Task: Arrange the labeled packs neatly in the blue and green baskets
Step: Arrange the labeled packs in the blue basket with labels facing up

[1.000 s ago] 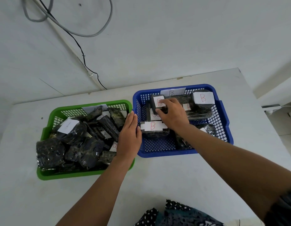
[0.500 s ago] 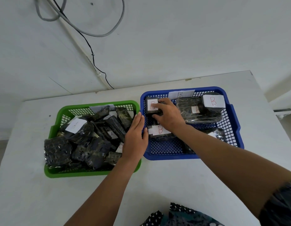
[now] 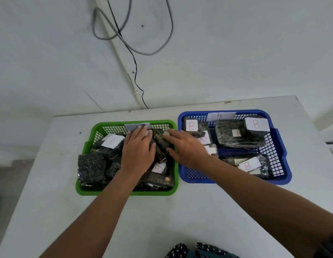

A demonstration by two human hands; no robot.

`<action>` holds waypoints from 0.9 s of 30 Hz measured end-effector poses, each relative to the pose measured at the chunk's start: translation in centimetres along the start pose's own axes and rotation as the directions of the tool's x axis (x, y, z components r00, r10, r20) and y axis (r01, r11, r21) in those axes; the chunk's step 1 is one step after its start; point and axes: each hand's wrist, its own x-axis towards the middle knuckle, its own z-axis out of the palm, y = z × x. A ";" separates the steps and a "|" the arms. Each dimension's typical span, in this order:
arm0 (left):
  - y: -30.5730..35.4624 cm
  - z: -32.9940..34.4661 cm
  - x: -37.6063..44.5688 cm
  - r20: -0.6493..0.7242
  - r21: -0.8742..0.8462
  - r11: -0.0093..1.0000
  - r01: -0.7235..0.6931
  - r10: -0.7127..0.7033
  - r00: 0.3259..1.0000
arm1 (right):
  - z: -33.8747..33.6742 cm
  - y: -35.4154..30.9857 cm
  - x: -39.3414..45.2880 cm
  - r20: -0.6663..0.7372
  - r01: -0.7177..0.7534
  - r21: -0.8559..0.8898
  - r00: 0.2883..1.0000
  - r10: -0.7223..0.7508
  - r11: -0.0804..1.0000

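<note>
My left hand (image 3: 137, 151) lies flat, fingers straight, on the dark packs (image 3: 158, 144) heaped in the green basket (image 3: 124, 191); my right hand (image 3: 186, 148) reaches across its right rim, fingers spread, gripping nothing. Beside it sits the blue basket (image 3: 281, 146), holding B-labeled packs (image 3: 255, 125). Both baskets stand on a white counter (image 3: 162, 220) pushed against a white wall (image 3: 236, 53), where a grey cable (image 3: 162, 47) loops.

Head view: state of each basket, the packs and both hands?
green basket: upright, heaped with jumbled packs
blue basket: upright, partly filled
B packs: lying in blue basket
left hand: flat on green-basket packs
right hand: fingers extended over green basket
</note>
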 end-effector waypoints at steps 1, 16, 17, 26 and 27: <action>-0.8 -0.2 -0.2 0.021 0.047 0.999 0.013 -0.014 1.000 | 0.5 -0.7 0.3 0.012 0.016 -0.023 1.000 -0.016 1.000; -4.5 -1.2 -0.9 0.005 -0.123 0.992 0.041 -0.040 0.999 | 0.4 -3.5 2.1 -0.101 -0.420 0.397 0.864 0.493 0.816; -4.3 -1.4 -0.7 -0.022 -0.208 0.976 0.064 -0.070 0.997 | -0.1 -3.7 2.0 -0.095 -0.436 0.535 0.821 0.564 0.724; -2.3 -2.8 1.1 0.152 -0.815 0.545 0.197 -0.126 0.980 | -3.5 -5.5 -0.9 0.112 -0.298 0.947 0.657 0.746 0.120; -1.9 -2.8 1.0 0.235 -0.871 0.409 0.274 -0.144 0.961 | -3.6 -5.5 -1.5 0.121 -0.300 0.948 0.650 0.750 0.106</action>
